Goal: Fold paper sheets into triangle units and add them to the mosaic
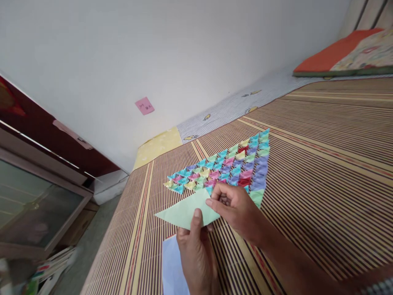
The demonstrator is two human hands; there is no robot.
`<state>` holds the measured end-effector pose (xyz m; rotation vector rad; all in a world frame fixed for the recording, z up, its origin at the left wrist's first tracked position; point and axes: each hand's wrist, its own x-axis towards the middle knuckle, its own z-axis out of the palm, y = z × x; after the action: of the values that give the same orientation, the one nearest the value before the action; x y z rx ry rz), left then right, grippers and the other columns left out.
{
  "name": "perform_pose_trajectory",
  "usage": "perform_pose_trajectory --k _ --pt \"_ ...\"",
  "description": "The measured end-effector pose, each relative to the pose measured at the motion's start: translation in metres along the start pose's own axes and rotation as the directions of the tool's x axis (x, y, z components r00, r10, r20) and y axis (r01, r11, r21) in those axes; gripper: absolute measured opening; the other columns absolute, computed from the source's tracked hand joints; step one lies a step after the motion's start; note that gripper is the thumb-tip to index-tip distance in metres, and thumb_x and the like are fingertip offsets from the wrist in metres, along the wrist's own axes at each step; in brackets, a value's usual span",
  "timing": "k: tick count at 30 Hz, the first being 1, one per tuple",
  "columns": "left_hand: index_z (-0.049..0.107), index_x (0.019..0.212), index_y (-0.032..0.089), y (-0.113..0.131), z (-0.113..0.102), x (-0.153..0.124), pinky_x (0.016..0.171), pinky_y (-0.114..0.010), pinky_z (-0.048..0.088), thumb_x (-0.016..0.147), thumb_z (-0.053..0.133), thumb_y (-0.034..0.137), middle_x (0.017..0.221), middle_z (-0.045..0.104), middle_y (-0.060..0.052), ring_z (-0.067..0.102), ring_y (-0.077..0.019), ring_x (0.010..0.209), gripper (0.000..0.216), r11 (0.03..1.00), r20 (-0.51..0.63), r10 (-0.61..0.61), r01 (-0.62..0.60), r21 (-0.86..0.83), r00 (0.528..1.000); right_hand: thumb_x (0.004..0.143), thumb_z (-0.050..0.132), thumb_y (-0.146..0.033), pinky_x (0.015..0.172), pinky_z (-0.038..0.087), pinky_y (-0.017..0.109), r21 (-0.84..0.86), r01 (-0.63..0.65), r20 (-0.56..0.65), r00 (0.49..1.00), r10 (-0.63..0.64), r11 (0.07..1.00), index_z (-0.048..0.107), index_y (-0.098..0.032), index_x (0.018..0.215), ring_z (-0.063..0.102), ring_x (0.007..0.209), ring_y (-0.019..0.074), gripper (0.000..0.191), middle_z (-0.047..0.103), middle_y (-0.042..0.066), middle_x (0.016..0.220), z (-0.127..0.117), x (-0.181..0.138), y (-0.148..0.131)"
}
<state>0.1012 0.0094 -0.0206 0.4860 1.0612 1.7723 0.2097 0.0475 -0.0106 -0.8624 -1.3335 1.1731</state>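
Paper: you hold a pale green paper triangle (186,212), flat, long point aimed left; over the striped mat (322,172), just before the multicoloured origami mosaic (233,166)
Left hand (196,250): thumb pinching its lower edge
Right hand (238,209): fingertips gripping its right corner

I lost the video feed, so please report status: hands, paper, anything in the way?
Left hand pinches pale green paper triangle, near edge. Right hand pinches its right end. Multicoloured origami mosaic just behind; pale blue sheet below.
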Motion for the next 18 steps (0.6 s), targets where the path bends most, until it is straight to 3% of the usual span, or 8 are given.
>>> perform_pose_trajectory --k 8,11,14,18 --pt "0.074 0.12 0.021 -0.002 -0.0073 0.0036 0.085 -0.03 0.059 0.077 0.084 0.025 0.111 0.079 -0.008 0.074 -0.0252 0.105 0.045 0.998 0.012 0.021 -0.022 0.065 1.0 0.082 0.068 -0.026 0.053 0.038 0.023 0.056 -0.024 -0.017 1.0 0.025 0.998 0.051 -0.021 0.071 0.049 0.058 0.0116 0.022 0.05 -0.005 0.062 0.0009 0.0017 0.0046" --pt "0.074 0.117 0.019 -0.0012 -0.0076 0.0046 0.082 -0.03 0.059 0.074 0.085 0.023 0.109 0.08 -0.008 0.074 -0.0256 0.104 0.045 0.996 0.007 0.027 -0.027 0.084 1.0 0.078 0.072 -0.025 0.055 0.041 0.023 0.137 -0.067 -0.019 0.997 0.07 0.988 0.057 -0.02 0.087 0.053 0.059 0.0121 0.018 0.056 -0.005 0.065 0.0017 0.0042 0.007" --pt "0.073 0.117 0.019 0.0002 -0.0063 0.0035 0.079 -0.03 0.06 0.073 0.085 0.021 0.106 0.08 -0.009 0.076 -0.0256 0.099 0.046 0.997 -0.005 0.011 -0.01 0.083 1.0 0.077 0.073 -0.027 0.057 0.043 0.024 0.19 -0.11 0.011 0.994 0.11 0.976 0.06 -0.019 0.102 0.054 0.06 0.0124 0.029 0.059 -0.005 0.067 0.0009 0.0054 0.0073" --pt "0.072 0.118 0.017 0.0015 -0.0028 0.0005 0.08 -0.032 0.06 0.075 0.083 0.023 0.101 0.08 -0.01 0.077 -0.0251 0.091 0.045 0.998 -0.05 -0.012 0.016 0.069 0.999 0.076 0.077 -0.033 0.059 0.043 0.024 0.218 -0.112 0.071 0.993 0.099 0.969 0.062 -0.018 0.08 0.053 0.064 0.0125 0.022 0.058 -0.003 0.069 -0.0014 0.0038 0.0025"
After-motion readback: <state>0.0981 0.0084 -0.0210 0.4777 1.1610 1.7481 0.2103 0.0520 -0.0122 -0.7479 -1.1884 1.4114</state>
